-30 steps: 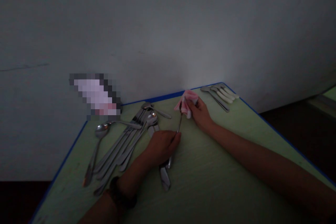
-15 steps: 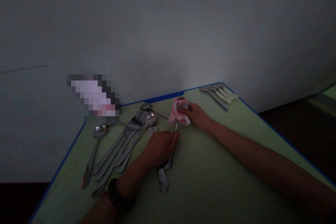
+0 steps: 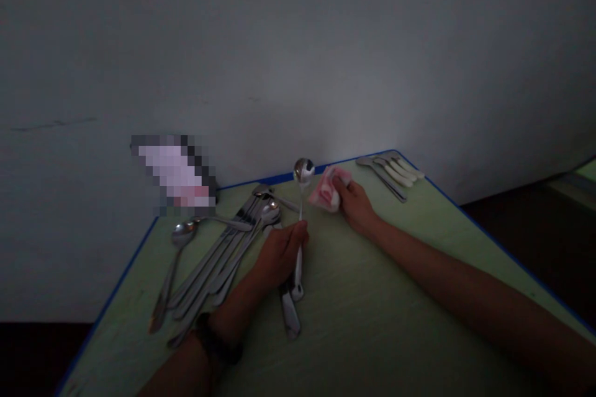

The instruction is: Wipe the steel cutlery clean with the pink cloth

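Note:
My left hand is closed round the handle of a metal spoon, whose round, shiny bowl points up. My right hand grips a crumpled pink and white cloth, just right of the spoon and apart from it. Beneath and left of my left hand lies a loose pile of metal cutlery, with long flat handles side by side. Another spoon rests on the pile with its bowl up. Part of the pile is hidden by my left hand and wrist.
A separate spoon lies at the left of the green table, which has a blue edge. Several utensils, some white-handled, sit at the far right corner. A blurred-out object leans on the grey wall behind.
The cloth has come off the spoon's bowl, which now shows bare. My right hand has shifted slightly right with the cloth. My left hand has moved a little left, holding the spoon more upright.

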A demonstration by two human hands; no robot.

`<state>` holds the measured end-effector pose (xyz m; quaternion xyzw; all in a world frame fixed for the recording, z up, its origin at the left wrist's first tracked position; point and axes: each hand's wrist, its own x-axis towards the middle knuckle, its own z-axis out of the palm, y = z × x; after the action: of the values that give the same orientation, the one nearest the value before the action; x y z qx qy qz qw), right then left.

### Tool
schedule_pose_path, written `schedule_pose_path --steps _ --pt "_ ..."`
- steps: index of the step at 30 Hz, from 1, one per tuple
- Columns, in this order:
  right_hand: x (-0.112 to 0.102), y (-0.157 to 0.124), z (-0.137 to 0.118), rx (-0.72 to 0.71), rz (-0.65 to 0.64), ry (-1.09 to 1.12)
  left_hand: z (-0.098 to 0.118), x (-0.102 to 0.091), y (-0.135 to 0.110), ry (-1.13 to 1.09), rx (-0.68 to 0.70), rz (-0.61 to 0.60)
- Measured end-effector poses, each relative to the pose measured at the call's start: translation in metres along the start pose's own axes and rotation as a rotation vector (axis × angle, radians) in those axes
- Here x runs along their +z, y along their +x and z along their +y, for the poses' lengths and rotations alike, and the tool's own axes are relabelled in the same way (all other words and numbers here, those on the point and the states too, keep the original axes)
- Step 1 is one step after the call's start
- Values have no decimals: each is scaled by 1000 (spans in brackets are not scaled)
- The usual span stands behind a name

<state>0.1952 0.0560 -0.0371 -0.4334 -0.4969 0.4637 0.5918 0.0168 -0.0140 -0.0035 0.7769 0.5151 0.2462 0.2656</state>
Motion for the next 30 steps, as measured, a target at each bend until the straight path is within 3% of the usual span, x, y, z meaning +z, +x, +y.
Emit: schedule_pose_path --steps 3,7,9,18,22,26,30 --pt "4 -8 -6 -172 -68 -257 1 -1 -1 -9 -10 90" --pt "10 -22 -17 -414 79 -485 3 -1 -1 17 45 110" --pt "11 -27 -22 -464 76 -573 3 1 -1 51 64 98" --pt "13 -28 -30 -506 -340 -644 1 5 1 180 97 47" --pt "12 -26 -29 -421 -453 -531 0 5 1 210 106 0" --pt "10 -24 -25 -137 -473 -347 2 5 1 228 84 -33" --pt "8 -17 -24 7 -375 -160 5 4 0 166 62 18"
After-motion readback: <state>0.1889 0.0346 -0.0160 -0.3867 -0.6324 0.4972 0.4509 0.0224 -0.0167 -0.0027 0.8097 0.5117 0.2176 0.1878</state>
